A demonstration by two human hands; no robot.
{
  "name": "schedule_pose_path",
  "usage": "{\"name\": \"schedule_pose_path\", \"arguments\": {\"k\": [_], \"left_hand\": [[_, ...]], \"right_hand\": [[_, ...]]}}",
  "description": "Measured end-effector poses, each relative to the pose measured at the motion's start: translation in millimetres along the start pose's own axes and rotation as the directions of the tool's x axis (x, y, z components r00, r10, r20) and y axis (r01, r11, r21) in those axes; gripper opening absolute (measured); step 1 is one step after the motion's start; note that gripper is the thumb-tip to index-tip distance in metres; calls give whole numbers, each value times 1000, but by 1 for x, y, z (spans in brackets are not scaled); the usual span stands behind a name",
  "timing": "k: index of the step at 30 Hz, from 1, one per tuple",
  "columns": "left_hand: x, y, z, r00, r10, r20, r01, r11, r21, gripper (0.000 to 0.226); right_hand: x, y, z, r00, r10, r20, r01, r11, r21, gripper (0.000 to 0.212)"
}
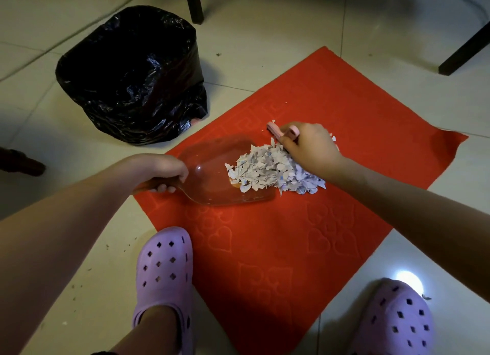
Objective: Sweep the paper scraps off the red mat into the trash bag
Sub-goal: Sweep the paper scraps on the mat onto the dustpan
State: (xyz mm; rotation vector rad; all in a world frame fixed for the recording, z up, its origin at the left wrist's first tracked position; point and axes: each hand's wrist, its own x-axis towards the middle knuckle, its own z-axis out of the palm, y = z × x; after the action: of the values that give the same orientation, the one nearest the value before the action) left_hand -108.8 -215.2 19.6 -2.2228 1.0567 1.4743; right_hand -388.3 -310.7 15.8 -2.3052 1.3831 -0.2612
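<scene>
Your left grip curls round the clear plastic dustpan handle; your right grip clasps a pink brush behind ragged paper scraps mid embossed red mat.

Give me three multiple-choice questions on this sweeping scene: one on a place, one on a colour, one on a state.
1. Where is the trash bag? A on the floor left of the red mat; B on a table; C hanging from a chair.
2. What colour are the shoes? A green; B purple; C white.
3. What is the left hand doing? A lying flat on the floor; B lifting the bag; C gripping the clear dustpan by its handle.
Answers: A, it stands on tile beside the mat; B, both clogs are purple; C, its fingers curl round the handle.
</scene>
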Motion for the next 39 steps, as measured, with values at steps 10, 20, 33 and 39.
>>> {"name": "schedule_pose_path", "arguments": {"k": [10, 20, 33, 39], "left_hand": [[3, 0, 2, 1000, 22, 6, -21, 999, -26, 21], [5, 0, 2, 1000, 16, 18, -15, 999, -37, 18], [7, -2, 4, 1000, 0, 4, 0, 999, -53, 22], [9, -2, 4, 1000, 18, 5, -18, 999, -51, 23]], "right_hand": [[-14, -19, 0, 983, -180, -46, 185, 967, 176, 28], [-14, -30, 22, 980, -194, 42, 191, 980, 56, 28], [-8, -22, 17, 979, -198, 41, 197, 980, 23, 27], [-17, -32, 19, 943, -281, 179, 271, 960, 75, 29]]}}
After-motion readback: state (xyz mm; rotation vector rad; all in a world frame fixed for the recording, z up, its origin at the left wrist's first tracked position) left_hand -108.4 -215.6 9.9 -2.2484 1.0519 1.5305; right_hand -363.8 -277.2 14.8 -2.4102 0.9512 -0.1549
